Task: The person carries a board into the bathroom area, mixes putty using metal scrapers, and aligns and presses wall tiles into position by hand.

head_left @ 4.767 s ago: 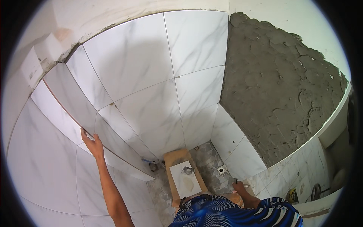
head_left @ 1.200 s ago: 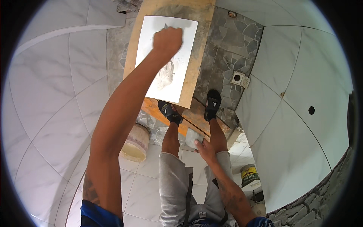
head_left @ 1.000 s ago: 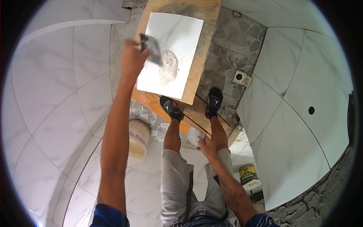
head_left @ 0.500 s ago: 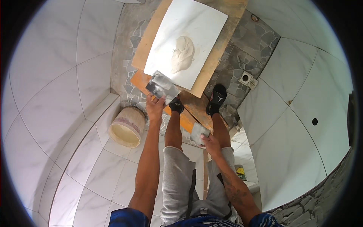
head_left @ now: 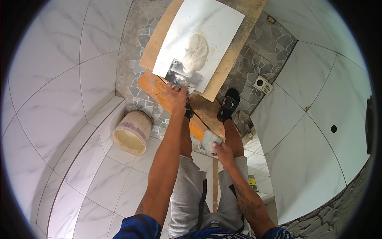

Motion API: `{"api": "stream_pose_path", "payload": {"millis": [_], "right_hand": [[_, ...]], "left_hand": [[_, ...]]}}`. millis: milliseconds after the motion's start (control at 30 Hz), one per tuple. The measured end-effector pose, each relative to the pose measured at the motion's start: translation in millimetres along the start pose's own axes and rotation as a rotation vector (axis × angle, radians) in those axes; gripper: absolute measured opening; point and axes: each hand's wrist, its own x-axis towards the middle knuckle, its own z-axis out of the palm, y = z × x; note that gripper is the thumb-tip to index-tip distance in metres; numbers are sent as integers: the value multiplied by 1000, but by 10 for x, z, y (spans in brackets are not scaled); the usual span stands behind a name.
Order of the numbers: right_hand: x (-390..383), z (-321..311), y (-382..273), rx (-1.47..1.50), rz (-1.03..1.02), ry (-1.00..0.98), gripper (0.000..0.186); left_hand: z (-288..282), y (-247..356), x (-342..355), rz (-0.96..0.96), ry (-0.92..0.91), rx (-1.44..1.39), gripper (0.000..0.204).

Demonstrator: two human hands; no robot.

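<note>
My left hand grips a wide, flat metal putty scraper smeared with white. Its far edge meets the lower end of a mound of off-white putty. The mound sits on a white board, near its middle. Closer to me, my right hand is closed on a smaller, squarish grey putty scraper. This one is apart from the board, above the orange-brown planks and beside my right leg. Part of the left scraper's edge is hidden under the putty.
Beneath the white board lies a larger tan board. Orange-brown planks run under it, by my feet. A whitish bucket stands at left on the floor. A floor drain lies at right, with a tiled wall beyond.
My left hand has moved right and its scraper now reaches the lower end of the putty mound. The right hand has stayed almost still.
</note>
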Motion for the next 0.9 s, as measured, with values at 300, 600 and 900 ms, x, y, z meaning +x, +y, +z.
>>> {"api": "stream_pose_path", "payload": {"millis": [300,600,900], "right_hand": [[-32,9,3,17,-10,3,38],[-35,-10,47,-5,-17,12,40],[-225,9,-142,5,-148,-46,37]], "left_hand": [[236,92,-10,-36,-128,-386,41],[183,93,41,-124,-129,-548,55],[84,857,-133,-64,-366,-558,50]]}}
